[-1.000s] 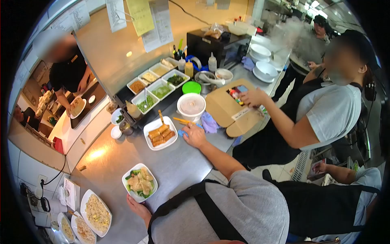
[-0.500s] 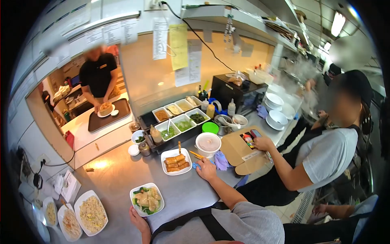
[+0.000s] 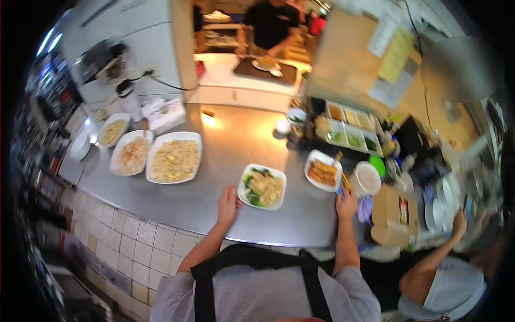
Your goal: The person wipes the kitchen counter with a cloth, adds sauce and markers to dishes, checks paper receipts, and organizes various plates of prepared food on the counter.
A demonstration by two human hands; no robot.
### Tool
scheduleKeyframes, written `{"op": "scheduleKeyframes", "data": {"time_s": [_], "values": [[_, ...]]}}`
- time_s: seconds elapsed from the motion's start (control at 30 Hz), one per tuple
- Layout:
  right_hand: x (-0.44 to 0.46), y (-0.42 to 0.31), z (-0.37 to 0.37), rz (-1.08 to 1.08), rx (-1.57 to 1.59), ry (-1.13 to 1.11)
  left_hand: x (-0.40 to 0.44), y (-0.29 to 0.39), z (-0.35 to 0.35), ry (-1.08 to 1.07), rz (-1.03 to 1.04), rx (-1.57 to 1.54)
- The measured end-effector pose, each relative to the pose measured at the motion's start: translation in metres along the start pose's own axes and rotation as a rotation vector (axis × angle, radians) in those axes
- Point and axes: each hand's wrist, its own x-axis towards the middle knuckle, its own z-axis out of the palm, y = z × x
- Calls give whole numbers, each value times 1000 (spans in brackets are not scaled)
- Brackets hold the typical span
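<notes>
My left hand (image 3: 229,203) is at the left side of a square white bowl (image 3: 241,189) of leafy greens topped with pale pieces in sauce. Its fingers are stretched out by the rim, not wrapped round it. On the right, my right hand (image 3: 346,205) rests at the counter with its fingers curled over a blue cloth (image 3: 339,191). Thin orange sticks (image 3: 346,181) poke out just beyond those fingers; whether they are gripped is too blurred to tell. Close by sits a white dish (image 3: 309,174) of golden-brown rolls.
Two large dishes of fried rice (image 3: 174,161) (image 3: 131,154) stand left. Behind the rolls is a topping rack (image 3: 350,131). A lidded tub (image 3: 367,178) and an open cardboard box (image 3: 387,217) lie right, beside a co-worker's arm (image 3: 437,249). Another person stands behind a tray (image 3: 248,70) at the pass.
My view has swung left and down, bringing more counter and floor into sight. Both hands stay by the same things. The co-worker's hand has moved from the cardboard box.
</notes>
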Motion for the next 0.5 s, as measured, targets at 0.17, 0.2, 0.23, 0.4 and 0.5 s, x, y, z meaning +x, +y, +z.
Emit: {"op": "scheduleKeyframes", "data": {"time_s": [0.17, 0.2, 0.23, 0.4, 0.5], "values": [[-2, 3, 0, 12, -33, 3, -55, -23, -37, -130, -78, -98], [-1, 3, 3, 32, -38, 10, -65, -27, -49, -220, -137, -143], [2, -1, 3, 31, -24, 13, -78, -13, -62, -370, -238, -158], [1, -9, -9, 34, -51, -13, -163, 5, -131, -727, -629, 7], [-5, -14, -16, 13, -40, -16, -204, 0, -174, -712, -791, 17]]}}
